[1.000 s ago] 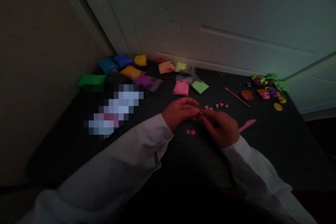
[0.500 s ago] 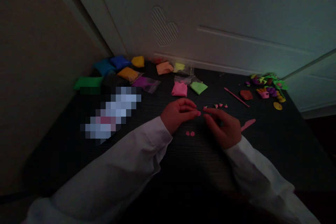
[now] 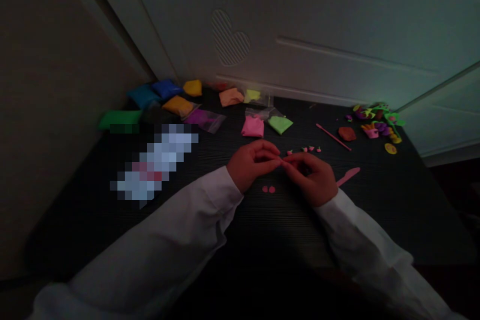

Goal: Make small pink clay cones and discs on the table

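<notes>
My left hand point(image 3: 254, 162) pinches a small piece of pink clay point(image 3: 282, 161) between thumb and forefinger. My right hand point(image 3: 311, 176) meets it from the other side, its thumb and forefinger closed at the same piece, which the fingertips mostly cover. Two flat pink clay discs point(image 3: 268, 189) lie side by side on the dark table below the hands. Just beyond my right hand sits a row of several tiny pink clay pieces with green tops point(image 3: 311, 149). A pink plastic knife point(image 3: 349, 176) rests beside my right hand, partly behind it.
Packets of coloured clay point(image 3: 180, 106) line the back left, with pink point(image 3: 253, 126) and green packets point(image 3: 280, 124) nearer the middle. A pink stick point(image 3: 333, 137), a red clay lump point(image 3: 347, 134) and finished clay figures point(image 3: 378, 122) lie right. A pixelated sheet point(image 3: 157, 165) is left.
My right hand has moved left, and its fingertips have closed in against the pink clay held by my left hand. The whole view has shifted slightly.
</notes>
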Action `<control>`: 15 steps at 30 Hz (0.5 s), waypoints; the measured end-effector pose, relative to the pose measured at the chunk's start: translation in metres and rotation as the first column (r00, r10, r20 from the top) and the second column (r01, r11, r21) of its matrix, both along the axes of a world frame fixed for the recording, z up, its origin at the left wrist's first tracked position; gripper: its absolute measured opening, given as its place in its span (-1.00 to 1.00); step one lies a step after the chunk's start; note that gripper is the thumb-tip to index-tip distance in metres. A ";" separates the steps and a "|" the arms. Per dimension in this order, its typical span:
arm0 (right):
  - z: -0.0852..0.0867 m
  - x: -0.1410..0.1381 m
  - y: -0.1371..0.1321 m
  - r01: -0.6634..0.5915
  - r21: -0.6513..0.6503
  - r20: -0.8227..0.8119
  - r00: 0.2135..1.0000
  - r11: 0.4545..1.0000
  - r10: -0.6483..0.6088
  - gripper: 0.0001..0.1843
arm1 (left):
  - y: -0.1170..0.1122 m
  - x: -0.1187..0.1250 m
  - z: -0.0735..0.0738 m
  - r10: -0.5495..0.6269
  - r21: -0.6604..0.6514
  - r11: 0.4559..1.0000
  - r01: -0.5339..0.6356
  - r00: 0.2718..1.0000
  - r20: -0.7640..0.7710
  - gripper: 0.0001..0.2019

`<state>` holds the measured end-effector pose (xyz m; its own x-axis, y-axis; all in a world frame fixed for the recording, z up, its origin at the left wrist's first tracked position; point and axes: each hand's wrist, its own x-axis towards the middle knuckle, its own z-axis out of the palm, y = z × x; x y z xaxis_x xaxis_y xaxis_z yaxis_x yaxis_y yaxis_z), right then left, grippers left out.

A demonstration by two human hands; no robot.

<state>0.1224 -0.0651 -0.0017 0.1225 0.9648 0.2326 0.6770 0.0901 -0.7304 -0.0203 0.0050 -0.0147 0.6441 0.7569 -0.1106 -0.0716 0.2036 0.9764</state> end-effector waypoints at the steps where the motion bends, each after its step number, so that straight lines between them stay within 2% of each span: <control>1: 0.000 0.000 0.000 -0.004 -0.009 -0.011 1.000 1.000 0.003 -0.79 | 0.000 0.000 0.000 -0.004 -0.007 1.000 0.004 1.000 0.008 -0.75; 9: -0.003 0.001 0.001 0.008 0.002 -0.061 0.998 1.000 -0.008 -0.78 | -0.002 0.001 0.003 -0.016 -0.018 1.000 0.017 0.999 0.039 -0.72; 15: -0.001 0.002 0.001 -0.043 -0.012 -0.065 0.997 0.999 0.042 -0.79 | -0.001 0.001 0.003 0.004 -0.006 1.000 -0.004 1.000 0.027 -0.69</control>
<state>0.1242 -0.0645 -0.0031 0.0957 0.9724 0.2128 0.6240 0.1080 -0.7740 -0.0197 0.0038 -0.0113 0.6439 0.7589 -0.0976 -0.0991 0.2092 0.9728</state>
